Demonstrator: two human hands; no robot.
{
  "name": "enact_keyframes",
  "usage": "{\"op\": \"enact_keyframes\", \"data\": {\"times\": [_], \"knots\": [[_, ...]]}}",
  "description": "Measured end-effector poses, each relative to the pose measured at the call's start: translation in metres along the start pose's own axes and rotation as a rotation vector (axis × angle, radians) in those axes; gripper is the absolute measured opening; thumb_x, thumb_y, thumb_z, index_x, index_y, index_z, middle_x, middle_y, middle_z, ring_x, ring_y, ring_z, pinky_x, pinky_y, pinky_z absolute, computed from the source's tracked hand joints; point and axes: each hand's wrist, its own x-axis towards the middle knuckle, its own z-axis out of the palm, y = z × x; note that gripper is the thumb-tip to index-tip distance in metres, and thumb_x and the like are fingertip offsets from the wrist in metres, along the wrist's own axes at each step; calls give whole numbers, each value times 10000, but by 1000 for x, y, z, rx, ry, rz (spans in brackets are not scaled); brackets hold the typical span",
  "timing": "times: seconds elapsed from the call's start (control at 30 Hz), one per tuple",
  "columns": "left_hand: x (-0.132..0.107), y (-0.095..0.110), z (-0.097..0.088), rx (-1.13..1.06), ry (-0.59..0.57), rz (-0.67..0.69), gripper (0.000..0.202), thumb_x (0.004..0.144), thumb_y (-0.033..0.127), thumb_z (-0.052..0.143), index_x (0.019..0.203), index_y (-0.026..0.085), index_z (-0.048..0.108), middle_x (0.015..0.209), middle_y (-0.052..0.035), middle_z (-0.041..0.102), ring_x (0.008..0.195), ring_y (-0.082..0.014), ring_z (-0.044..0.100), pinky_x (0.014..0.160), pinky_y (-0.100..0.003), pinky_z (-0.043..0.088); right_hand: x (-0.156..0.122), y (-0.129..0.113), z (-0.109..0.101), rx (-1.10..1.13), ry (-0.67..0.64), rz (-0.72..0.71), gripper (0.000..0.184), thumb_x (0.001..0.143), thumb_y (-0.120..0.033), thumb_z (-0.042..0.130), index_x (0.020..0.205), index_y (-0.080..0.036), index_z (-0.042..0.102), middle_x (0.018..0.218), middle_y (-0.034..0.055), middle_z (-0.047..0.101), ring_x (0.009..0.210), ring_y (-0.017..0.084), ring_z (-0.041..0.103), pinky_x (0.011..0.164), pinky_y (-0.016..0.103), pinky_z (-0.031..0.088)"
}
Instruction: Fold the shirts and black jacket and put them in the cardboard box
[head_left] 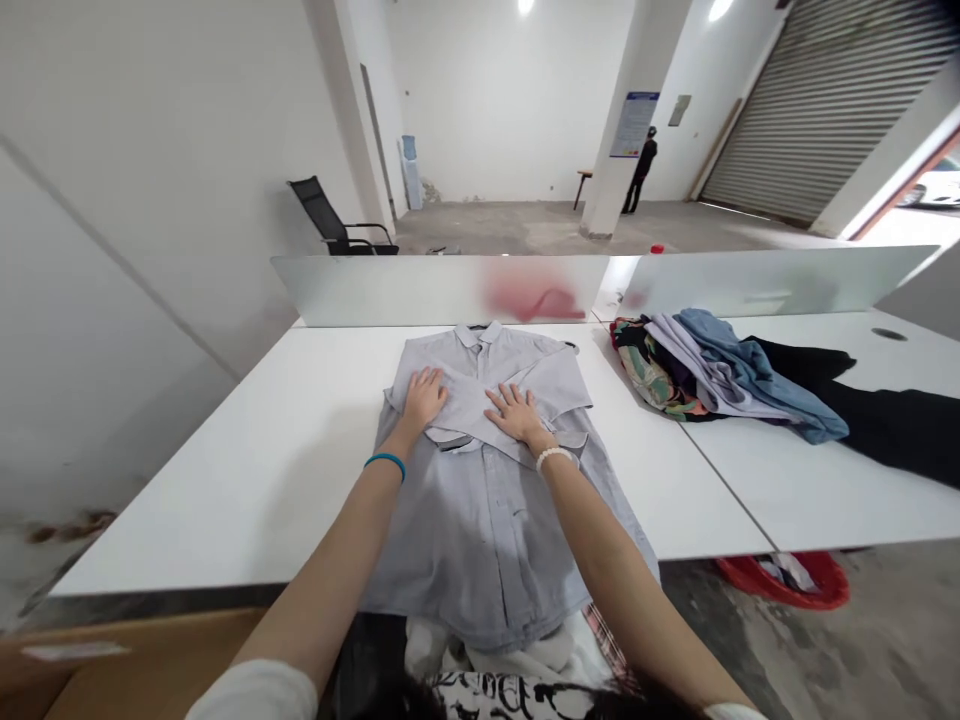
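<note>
Left hand (424, 398) open — palm down | right hand (516, 414) open — palm down | on grey shirt's crossed sleeves (465, 410)

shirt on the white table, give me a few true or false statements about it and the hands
The shirt lies flat with its sleeves folded across its front: true.
The left hand wears a bead bracelet: false, it has a blue band at the wrist; the bead bracelet is on the right wrist.
The right hand grips the collar: false, it lies flat on the sleeves.
A pile of clothes lies to the right of the shirt: true.
</note>
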Motion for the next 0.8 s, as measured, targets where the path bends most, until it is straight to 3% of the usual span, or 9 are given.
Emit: {"op": "enact_keyframes", "data": {"times": [0.1, 0.27, 0.43, 0.53, 0.67, 0.8], "knots": [[-6, 7, -10, -12, -14, 89, 484, 910, 211, 314, 1360, 68, 417, 1393, -167, 468, 1369, -252, 294, 1135, -487, 88, 0, -1, 0, -5, 9, -8, 595, 926, -586, 257, 1461, -327, 260, 1546, 63, 205, 1412, 316, 134, 1079, 598, 94], [-20, 16, -32, -44, -73, 274, 464, 840, 103, 365, 1275, 119, 527, 1321, -154, 539, 1316, -206, 390, 1139, -420, 141, -5, -2, -1, 29, 106, -33, 547, 930, -527, 323, 1405, -265, 399, 1495, 85, 330, 1387, 329, 208, 1065, 585, 163], [-50, 16, -64, -68, -100, 334, 436, 831, 75, 351, 1224, 34, 534, 1106, -160, 634, 1192, -210, 498, 1117, -419, 178, -18, -7, -10, 104, 263, -67, 409, 935, -355, 366, 1189, -137, 602, 1366, 109, 498, 1379, 275, 227, 1103, 442, 167], [-72, 18, -80, -100, -107, 323, 429, 810, 51, 349, 1193, -3, 533, 1024, -128, 646, 1143, -206, 521, 1106, -435, 185, -27, -11, -16, 175, 310, -85, 379, 928, -279, 356, 1135, -103, 620, 1282, 144, 560, 1344, 268, 294, 1090, 412, 193], [-101, 22, -98, -199, -88, 258, 354, 721, 72, 540, 1059, 128, 627, 1008, -84, 676, 1096, -212, 554, 1112, -435, 224, -41, -14, -22, 296, 283, -118, 362, 898, -218, 361, 1099, -96, 636, 1198, 163, 607, 1240, 269, 437, 1044, 405, 276], [-146, 27, -115, -333, 55, 50, 306, 774, 131, 501, 1052, 168, 625, 1099, -76, 665, 1113, -216, 556, 1099, -450, 281, -76, 1, -32, 457, 195, -160, 342, 857, -214, 398, 1040, -128, 672, 1114, 110, 669, 1062, 215, 584, 960, 334, 398]]}}
